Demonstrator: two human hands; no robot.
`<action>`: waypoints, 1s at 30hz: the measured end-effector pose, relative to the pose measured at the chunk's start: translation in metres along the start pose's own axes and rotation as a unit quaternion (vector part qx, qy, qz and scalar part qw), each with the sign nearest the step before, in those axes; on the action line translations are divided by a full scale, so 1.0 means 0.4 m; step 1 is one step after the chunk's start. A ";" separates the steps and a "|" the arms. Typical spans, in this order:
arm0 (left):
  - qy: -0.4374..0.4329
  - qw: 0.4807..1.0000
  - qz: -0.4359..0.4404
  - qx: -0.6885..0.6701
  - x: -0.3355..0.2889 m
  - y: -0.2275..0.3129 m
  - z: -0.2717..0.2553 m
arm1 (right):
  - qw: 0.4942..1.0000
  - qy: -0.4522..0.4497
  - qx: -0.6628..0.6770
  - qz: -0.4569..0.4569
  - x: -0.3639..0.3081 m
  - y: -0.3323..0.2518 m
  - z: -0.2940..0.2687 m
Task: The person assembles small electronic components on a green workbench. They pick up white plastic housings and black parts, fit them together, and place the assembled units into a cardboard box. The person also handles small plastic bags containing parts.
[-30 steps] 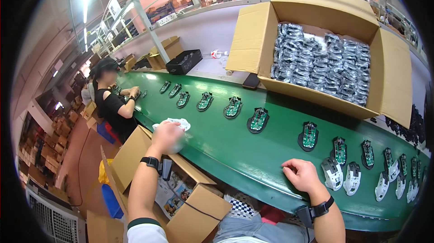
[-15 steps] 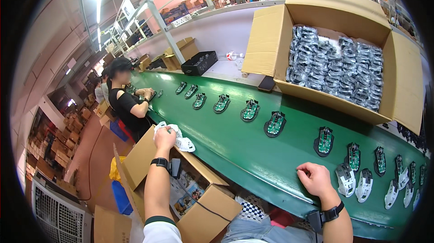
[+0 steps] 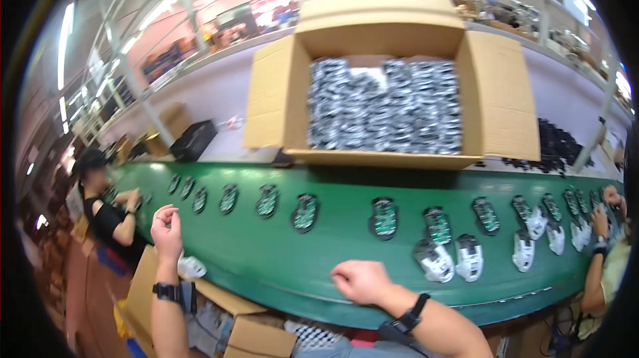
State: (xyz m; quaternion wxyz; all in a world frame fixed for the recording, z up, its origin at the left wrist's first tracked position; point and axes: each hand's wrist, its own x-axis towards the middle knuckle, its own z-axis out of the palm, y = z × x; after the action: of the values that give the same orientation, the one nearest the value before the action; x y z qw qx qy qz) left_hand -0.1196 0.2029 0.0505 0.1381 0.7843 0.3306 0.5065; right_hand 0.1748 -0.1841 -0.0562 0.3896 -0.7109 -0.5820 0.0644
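Observation:
My left hand point(image 3: 166, 230) is raised over the near left edge of the green belt, its fingers curled and nothing visible in them. Beside its wrist, a white mouse shell point(image 3: 192, 267) lies at the belt's edge. My right hand point(image 3: 361, 281) hovers over the near middle of the belt, loosely closed, with no object showing. Black mouse bases with green circuit boards point(image 3: 384, 218) stretch in a row along the belt. To the right of my right hand lie white mouse shells point(image 3: 469, 258), one close against a mouse base point(image 3: 437, 225).
A large open carton point(image 3: 383, 158) of plastic-wrapped parts stands behind the green belt point(image 3: 346, 191). Another open carton point(image 3: 259, 338) is below my left arm. One co-worker point(image 3: 110, 215) works at the far left; another's hands point(image 3: 602, 218) handle parts at the right end.
The view has swung right, so the belt and large carton appear farther left. My left hand has come off the white mouse shells and lifted. My right hand stays loosely closed.

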 end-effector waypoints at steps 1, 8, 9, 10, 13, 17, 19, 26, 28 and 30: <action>-0.028 0.999 0.036 -0.027 0.012 0.119 0.042 | 0.999 -0.034 0.000 -0.009 0.007 -0.005 -0.007; -0.216 0.929 0.299 -0.027 0.022 0.726 0.407 | 0.993 -0.086 0.077 0.039 0.008 0.003 -0.076; -0.221 0.916 0.333 -0.030 0.007 0.788 0.472 | 0.991 -0.081 0.098 0.049 -0.001 0.010 -0.091; -0.223 0.909 0.351 -0.010 -0.012 0.833 0.520 | 0.987 -0.085 0.124 0.062 0.003 0.008 -0.102; -0.292 0.883 0.354 -0.097 -0.068 0.953 0.654 | 0.971 -0.050 0.221 0.073 0.019 0.030 -0.096; -0.300 0.856 0.420 -0.027 -0.088 1.127 0.766 | 0.967 -0.114 0.221 0.060 0.015 0.028 -0.094; -0.295 0.853 0.430 -0.026 -0.091 1.176 0.809 | 0.965 -0.140 0.215 0.048 0.008 0.005 -0.119; -0.331 0.825 0.459 -0.019 -0.044 1.181 0.741 | 0.963 -0.088 0.253 0.008 0.027 0.025 -0.085; -0.325 0.829 0.455 0.013 0.023 1.187 0.702 | 0.974 -0.105 0.202 -0.010 0.006 0.042 -0.081; -0.217 0.831 0.505 0.083 0.136 1.156 0.609 | 0.973 -0.141 0.174 -0.055 0.004 0.005 -0.055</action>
State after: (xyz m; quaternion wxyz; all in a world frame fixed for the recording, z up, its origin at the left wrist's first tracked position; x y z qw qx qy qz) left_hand 0.2857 -0.0760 0.2345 -0.1345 0.9402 -0.1086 0.2934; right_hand 0.1889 -0.1930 -0.0418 0.4245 -0.5828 -0.6488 0.2432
